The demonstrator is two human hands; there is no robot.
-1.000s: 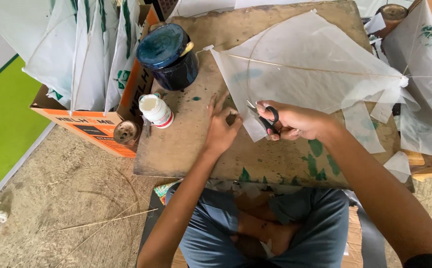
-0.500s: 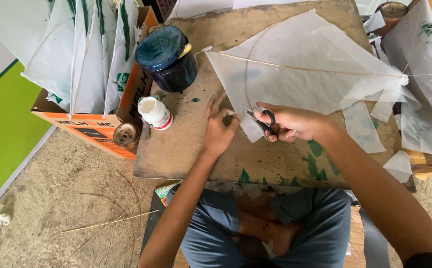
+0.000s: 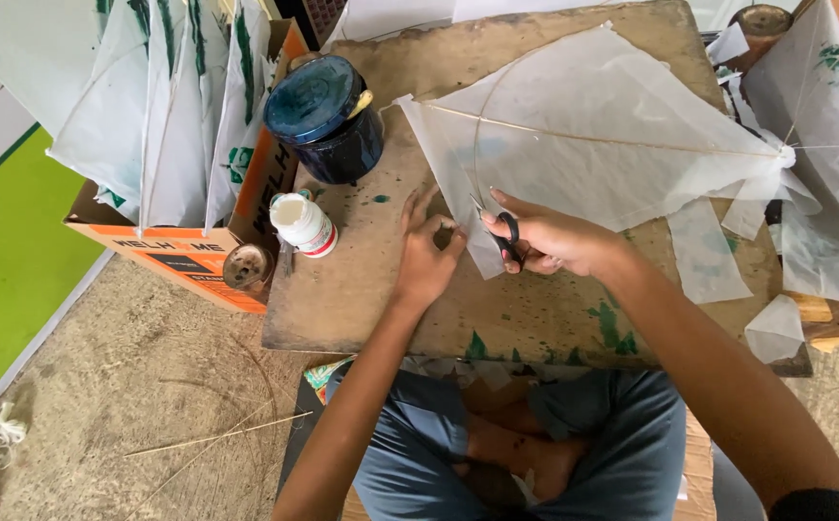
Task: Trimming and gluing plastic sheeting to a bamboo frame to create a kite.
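Right hand (image 3: 559,241): fingers through the loops of black-handled scissors (image 3: 504,236), blades at the paper's lower corner.
Left hand (image 3: 429,256): fingers spread, pressing flat beside the cut.
Kite (image 3: 603,145): white tissue with bamboo sticks, lying on the wooden board (image 3: 362,289).
Nearby: glue bottle (image 3: 304,224), dark paint jar (image 3: 328,118).
Risk: thin tissue may tear, or the cut wander, if the paper slips.

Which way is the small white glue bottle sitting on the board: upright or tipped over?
Tipped over. The white glue bottle lies on its side on the wooden board, beside the dark blue jar, which stands upright.
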